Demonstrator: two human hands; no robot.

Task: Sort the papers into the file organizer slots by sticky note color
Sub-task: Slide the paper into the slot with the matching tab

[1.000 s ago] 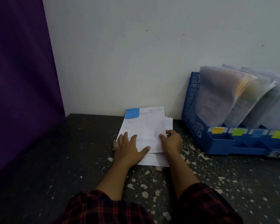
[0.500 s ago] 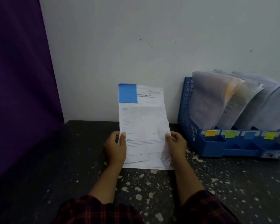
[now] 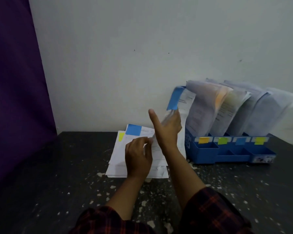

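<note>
Your right hand grips the blue-tagged sheet beside the organizer; left hand, fingers loosely curled, rests on the paper stack on the bench.

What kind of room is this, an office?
Probably a plain desk or office corner: a blue file organizer holding papers against a bare white wall, a paper stack with sticky notes on a dark speckled tabletop.
</note>
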